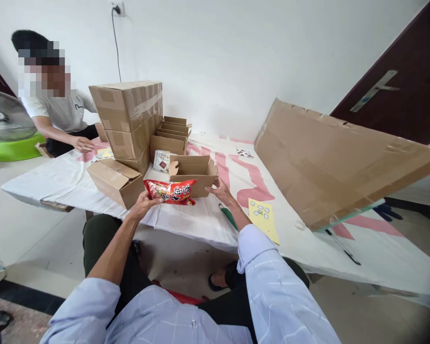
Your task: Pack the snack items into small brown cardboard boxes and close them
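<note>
My left hand (143,205) is closed on a red food packet (172,192) with printed characters, held in front of an open cardboard box (200,184). At the box's right end, my right hand (220,188) grips its edge with thumb and fingers. The box stands with its top flaps up, and the packet hides part of its front wall. Just behind and to the left stands a white printed packet (161,161). A closed cardboard box (116,180) sits left of my left hand.
Stacked taped cartons (132,107) and a row of open boxes (172,131) stand behind. A large cardboard sheet (337,162) leans at the right. Near my right forearm lies a yellow sheet (263,217); a pen (344,247) lies farther right. Another person (64,110) sits at the left.
</note>
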Tool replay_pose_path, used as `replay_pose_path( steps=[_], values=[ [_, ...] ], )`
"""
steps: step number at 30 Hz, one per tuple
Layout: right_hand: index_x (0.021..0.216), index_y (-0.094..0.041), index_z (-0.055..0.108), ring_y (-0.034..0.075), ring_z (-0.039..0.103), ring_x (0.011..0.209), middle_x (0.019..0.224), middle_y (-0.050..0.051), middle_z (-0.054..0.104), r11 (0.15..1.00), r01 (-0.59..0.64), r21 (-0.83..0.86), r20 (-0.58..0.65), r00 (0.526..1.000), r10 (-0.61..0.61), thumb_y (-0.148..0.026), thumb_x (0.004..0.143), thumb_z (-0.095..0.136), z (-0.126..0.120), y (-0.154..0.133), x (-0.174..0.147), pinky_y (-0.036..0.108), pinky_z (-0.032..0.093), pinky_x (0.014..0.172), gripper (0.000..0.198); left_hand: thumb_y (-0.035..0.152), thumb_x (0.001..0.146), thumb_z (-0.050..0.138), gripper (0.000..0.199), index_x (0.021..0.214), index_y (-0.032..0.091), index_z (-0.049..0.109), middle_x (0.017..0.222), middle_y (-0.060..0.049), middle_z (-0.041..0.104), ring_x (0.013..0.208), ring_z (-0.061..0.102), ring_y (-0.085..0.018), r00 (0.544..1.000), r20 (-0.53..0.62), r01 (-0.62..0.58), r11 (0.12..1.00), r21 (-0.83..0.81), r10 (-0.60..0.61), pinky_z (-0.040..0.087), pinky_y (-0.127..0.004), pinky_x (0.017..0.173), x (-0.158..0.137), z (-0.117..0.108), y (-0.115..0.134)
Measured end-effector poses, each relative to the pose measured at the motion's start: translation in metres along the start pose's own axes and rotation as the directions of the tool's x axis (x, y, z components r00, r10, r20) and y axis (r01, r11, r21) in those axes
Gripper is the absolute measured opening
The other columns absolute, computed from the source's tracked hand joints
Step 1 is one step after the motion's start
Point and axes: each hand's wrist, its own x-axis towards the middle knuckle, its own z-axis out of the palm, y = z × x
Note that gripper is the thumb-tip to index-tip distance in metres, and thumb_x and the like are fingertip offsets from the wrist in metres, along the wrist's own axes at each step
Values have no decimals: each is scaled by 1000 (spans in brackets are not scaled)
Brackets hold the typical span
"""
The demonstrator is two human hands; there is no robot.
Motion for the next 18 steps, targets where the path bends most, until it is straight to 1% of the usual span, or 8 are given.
replay_pose_path(
  steps=[2, 3, 5, 8, 10, 12, 15, 18],
  values=[
    [138, -23, 67, 35, 67, 130, 141, 17, 72, 1000, 9, 29, 43, 999, -10, -58, 57, 101, 4, 3, -3, 51, 57, 110, 95, 36, 41, 110, 62, 92, 16, 81, 86, -6, 82, 86, 77, -26, 997, 76, 33, 999, 3, -33, 62, -41, 94, 16, 6, 0],
    [137, -23, 67, 34, 69, 126, 138, 16, 73, 1000, 8, 28, 31, 999, -9, -58, 59, 100, 5, 5, -7, 51, 58, 107, 92, 34, 42, 110, 61, 92, 17, 81, 84, -5, 82, 86, 77, -26, 993, 109, 47, 999, 7, -47, 62, -41, 94, 23, 9, -1],
    [135, -23, 67, 35, 70, 120, 133, 16, 75, 1000, 5, -9, -57, 998, -5, -58, 60, 99, 3, 10, -18, 50, 61, 100, 88, 31, 41, 110, 59, 92, 17, 81, 82, -5, 81, 86, 77, -26, 985, 158, 65, 998, 11, -66, 63, -42, 93, 31, 17, -5],
    [130, -22, 67, 37, 72, 114, 131, 17, 75, 998, -37, -57, -192, 981, 26, -56, 57, 100, -6, 18, -36, 51, 64, 93, 87, 30, 43, 109, 58, 92, 17, 82, 84, -5, 82, 86, 78, -26, 974, 209, 82, 997, 14, -83, 64, -42, 91, 36, 28, -11],
    [128, -22, 65, 39, 72, 114, 131, 18, 75, 997, -69, -40, -225, 973, 58, -54, 56, 102, -13, 23, -43, 52, 64, 92, 87, 31, 44, 108, 56, 92, 16, 83, 87, -6, 83, 84, 77, -25, 967, 237, 93, 995, 20, -95, 64, -41, 89, 36, 32, -14],
    [126, -22, 64, 39, 73, 115, 131, 18, 75, 997, -82, -1, -209, 975, 80, -52, 53, 103, -18, 25, -46, 52, 65, 92, 88, 32, 45, 108, 56, 92, 15, 83, 88, -7, 83, 82, 77, -24, 963, 250, 97, 995, 28, -100, 64, -39, 87, 35, 32, -15],
    [128, -24, 64, 38, 72, 117, 133, 16, 75, 995, -86, 45, -128, 988, 91, -50, 48, 105, -23, 23, -42, 52, 65, 91, 93, 35, 47, 107, 54, 90, 16, 82, 83, -5, 81, 78, 75, -21, 969, 233, 82, 996, 33, -88, 62, -35, 82, 35, 27, -13],
    [130, -24, 66, 37, 71, 117, 133, 15, 76, 992, -117, 56, -53, 991, 120, -46, 49, 105, -26, 18, -34, 50, 64, 91, 92, 37, 49, 107, 53, 90, 17, 81, 81, -4, 80, 75, 73, -19, 974, 212, 68, 997, 44, -76, 60, -32, 77, 38, 21, -9]
  ],
)
